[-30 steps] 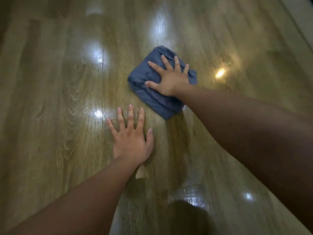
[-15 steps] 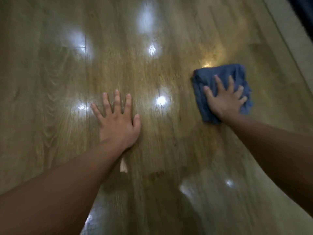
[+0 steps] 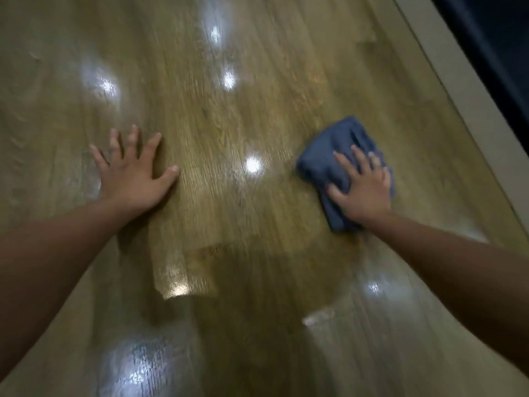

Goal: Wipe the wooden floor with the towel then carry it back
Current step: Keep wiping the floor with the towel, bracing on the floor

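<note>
A folded blue towel (image 3: 332,156) lies flat on the glossy wooden floor (image 3: 229,210) at the right. My right hand (image 3: 362,187) presses down on the towel's near half with fingers spread and straight. My left hand (image 3: 133,173) rests flat on the bare boards to the left, fingers splayed, holding nothing. Both forearms reach in from the bottom corners. The view is blurred by motion.
A pale skirting strip (image 3: 463,110) runs diagonally along the floor's right edge, with a dark surface (image 3: 498,53) beyond it. Bright light reflections dot the boards. Open floor stretches ahead and to the left.
My right hand has slid the towel from the middle of the floor over to the right, near the skirting. My left hand stayed planted flat on the boards.
</note>
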Demonstrator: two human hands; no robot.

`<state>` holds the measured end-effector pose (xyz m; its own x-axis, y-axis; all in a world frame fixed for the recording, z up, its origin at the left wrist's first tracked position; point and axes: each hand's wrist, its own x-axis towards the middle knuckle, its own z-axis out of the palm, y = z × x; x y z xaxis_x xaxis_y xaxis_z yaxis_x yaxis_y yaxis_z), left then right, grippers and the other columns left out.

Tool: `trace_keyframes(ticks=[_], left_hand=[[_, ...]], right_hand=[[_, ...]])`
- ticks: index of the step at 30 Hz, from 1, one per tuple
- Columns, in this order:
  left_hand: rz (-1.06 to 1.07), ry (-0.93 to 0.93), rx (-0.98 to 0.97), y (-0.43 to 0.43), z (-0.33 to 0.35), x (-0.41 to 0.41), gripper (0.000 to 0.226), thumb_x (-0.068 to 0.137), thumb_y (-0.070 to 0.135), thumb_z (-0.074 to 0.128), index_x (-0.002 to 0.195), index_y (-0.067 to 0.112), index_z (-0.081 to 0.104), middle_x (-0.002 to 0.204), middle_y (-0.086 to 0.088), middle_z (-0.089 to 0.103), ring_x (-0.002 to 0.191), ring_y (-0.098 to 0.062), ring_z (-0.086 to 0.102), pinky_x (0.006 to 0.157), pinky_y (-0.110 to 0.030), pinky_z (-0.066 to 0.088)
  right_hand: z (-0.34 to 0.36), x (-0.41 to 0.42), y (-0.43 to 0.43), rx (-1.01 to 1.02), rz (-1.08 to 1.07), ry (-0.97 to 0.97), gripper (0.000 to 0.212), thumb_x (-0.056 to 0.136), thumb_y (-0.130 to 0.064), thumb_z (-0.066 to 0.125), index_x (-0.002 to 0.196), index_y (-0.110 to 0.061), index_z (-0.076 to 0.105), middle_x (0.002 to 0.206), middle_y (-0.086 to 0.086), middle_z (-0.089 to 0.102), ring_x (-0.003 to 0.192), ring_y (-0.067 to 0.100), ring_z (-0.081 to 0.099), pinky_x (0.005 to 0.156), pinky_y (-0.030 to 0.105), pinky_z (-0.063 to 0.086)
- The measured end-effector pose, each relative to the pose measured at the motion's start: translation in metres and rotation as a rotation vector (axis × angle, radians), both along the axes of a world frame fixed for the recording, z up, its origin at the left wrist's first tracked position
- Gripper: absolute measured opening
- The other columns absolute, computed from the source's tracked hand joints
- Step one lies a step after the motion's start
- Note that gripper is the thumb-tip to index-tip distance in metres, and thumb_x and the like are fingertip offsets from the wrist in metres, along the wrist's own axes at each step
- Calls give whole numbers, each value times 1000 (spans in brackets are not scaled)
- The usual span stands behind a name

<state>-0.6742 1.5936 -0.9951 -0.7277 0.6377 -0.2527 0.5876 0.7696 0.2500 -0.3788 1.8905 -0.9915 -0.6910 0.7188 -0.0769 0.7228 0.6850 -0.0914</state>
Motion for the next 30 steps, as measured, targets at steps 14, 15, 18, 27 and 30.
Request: trace_keyframes(ticks=[14, 15, 18, 27, 30], left_hand=[[-328, -296, -411, 5, 40, 214, 131, 68, 60, 80, 150, 47, -21, 153, 4, -44, 138, -58, -27, 105, -80, 15], [-309, -319, -412, 6, 40, 213, 131, 68, 56, 82, 150, 47, -19, 153, 5, -44, 138, -58, -28, 105, -80, 16], [-312, -329, -414, 7, 37, 204, 133, 66, 55, 84, 149, 49, -20, 151, 7, -46, 137, -57, -31, 103, -80, 16], [-333, -327, -412, 6, 39, 199, 134, 60, 57, 86, 147, 55, -17, 153, 12, -43, 137, -55, -32, 102, -82, 12], [-350, -324, -422, 4, 42, 197, 133, 60, 59, 85, 148, 55, -14, 155, 13, -40, 138, -54, -31, 102, -82, 11]], right_hand=[[14, 190, -185, -85, 688, -45, 75, 71, -58, 63, 143, -39, 50, 154, 8, 43, 143, 46, 30, 111, 66, 25], [15, 198, -173, -84, 813, -71, 72, 74, -61, 59, 142, -40, 49, 151, 9, 47, 141, 45, 33, 110, 64, 27], [14, 177, -102, -55, 715, -22, 68, 74, -59, 54, 139, -38, 50, 149, 13, 48, 138, 48, 37, 108, 68, 28], [1, 37, 26, -100, -283, 13, 73, 80, -66, 34, 150, -49, 26, 167, 0, 12, 151, 42, 6, 117, 67, 5], [2, 84, -84, 0, -103, 80, 67, 81, -53, 50, 147, -42, 42, 163, 3, 28, 149, 42, 19, 116, 63, 15]])
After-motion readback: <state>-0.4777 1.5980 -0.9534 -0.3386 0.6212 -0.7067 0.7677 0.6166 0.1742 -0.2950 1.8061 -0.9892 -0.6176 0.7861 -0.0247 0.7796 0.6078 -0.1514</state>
